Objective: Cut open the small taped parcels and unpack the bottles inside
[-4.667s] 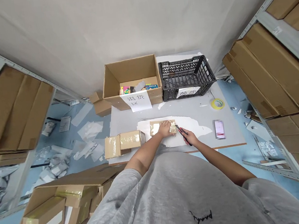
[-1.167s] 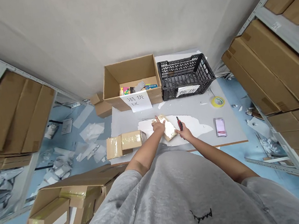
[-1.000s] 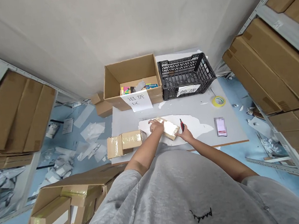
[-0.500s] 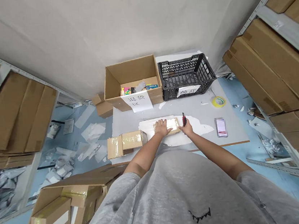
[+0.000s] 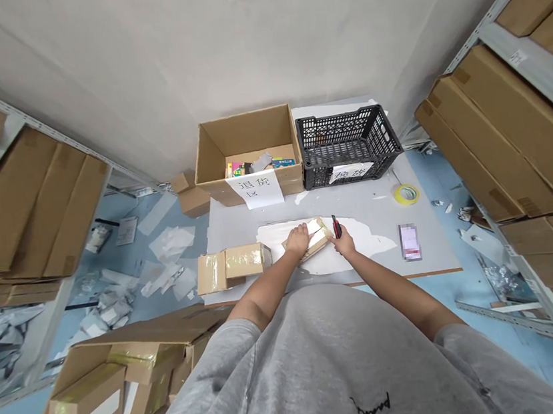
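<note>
A small cardboard box (image 5: 317,242) with a pale top sits tilted at an angle on the white patch of the table. My left hand (image 5: 298,239) grips its left part, fingers closed over the top. At its right end is my right hand (image 5: 344,242), with a red and black utility knife (image 5: 336,227) held in it, blade upward. The fingertips of that hand touch the box's end. Left of my forearm, two taped cardboard boxes (image 5: 247,260) rest against each other on the table.
Behind stand a large open carton (image 5: 243,125) with books inside and a black plastic crate (image 5: 350,151). Yellow tape (image 5: 406,194) and a phone (image 5: 410,242) lie at the right. A big carton of parcels (image 5: 97,407) stands lower left; shelves with cartons (image 5: 492,120) flank the table.
The small box has turned, its right end swinging away from me and its left end nearer. My left hand has shifted slightly with it. The knife remains in my right hand.
</note>
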Action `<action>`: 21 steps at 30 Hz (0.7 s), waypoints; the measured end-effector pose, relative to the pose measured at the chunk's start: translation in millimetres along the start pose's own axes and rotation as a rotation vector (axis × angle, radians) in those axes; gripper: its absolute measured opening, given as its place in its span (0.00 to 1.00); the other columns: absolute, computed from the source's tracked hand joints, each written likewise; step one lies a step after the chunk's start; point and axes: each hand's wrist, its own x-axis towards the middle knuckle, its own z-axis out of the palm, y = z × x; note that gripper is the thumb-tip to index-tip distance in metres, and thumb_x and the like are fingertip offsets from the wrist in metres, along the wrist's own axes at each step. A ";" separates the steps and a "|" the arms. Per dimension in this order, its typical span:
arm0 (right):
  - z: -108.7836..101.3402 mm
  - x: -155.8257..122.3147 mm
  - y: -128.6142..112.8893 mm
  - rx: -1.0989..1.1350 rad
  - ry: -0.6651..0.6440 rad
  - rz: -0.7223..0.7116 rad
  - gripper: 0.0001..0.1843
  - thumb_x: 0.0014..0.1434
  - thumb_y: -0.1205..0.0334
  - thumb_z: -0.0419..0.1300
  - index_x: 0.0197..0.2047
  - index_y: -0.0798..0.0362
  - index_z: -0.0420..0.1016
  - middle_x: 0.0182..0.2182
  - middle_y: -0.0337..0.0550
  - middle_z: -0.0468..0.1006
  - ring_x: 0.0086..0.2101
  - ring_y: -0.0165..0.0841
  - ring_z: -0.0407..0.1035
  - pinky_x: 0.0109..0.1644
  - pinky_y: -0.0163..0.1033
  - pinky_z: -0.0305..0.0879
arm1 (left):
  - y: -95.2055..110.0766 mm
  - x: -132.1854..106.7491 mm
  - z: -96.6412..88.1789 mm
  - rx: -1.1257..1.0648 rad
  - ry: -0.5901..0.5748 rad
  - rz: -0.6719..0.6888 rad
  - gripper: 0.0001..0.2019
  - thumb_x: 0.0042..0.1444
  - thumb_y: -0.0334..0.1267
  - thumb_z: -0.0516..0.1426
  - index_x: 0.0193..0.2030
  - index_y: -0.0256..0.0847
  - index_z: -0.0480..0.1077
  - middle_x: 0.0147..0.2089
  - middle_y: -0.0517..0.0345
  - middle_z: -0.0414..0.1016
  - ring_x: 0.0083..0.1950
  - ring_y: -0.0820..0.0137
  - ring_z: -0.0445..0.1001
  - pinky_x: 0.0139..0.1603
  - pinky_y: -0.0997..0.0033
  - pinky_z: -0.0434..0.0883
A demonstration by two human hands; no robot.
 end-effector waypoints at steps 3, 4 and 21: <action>3.8 2.1 -3.7 0.045 -0.001 0.059 0.44 0.59 0.56 0.69 0.74 0.46 0.57 0.51 0.49 0.80 0.20 0.26 0.69 0.23 0.33 0.69 | 2.8 3.7 2.5 0.015 0.023 0.087 0.30 0.75 0.42 0.44 0.78 0.31 0.50 0.74 0.30 0.59 0.71 0.53 0.65 0.69 0.55 0.64; 4.3 2.9 -4.5 0.054 -0.011 0.071 0.44 0.58 0.56 0.69 0.74 0.46 0.57 0.53 0.50 0.80 0.19 0.25 0.68 0.22 0.33 0.69 | 4.2 5.2 3.2 0.026 0.042 0.120 0.30 0.74 0.40 0.44 0.79 0.31 0.48 0.76 0.31 0.55 0.72 0.52 0.63 0.70 0.54 0.62; 10.8 -32.6 -6.3 0.313 -0.188 0.122 0.05 0.73 0.59 0.49 0.49 0.48 0.62 0.18 0.28 0.69 0.19 0.32 0.75 0.24 0.33 0.74 | 12.6 30.9 -4.7 0.066 0.006 0.224 0.32 0.67 0.28 0.44 0.78 0.31 0.49 0.67 0.26 0.64 0.62 0.49 0.73 0.58 0.50 0.74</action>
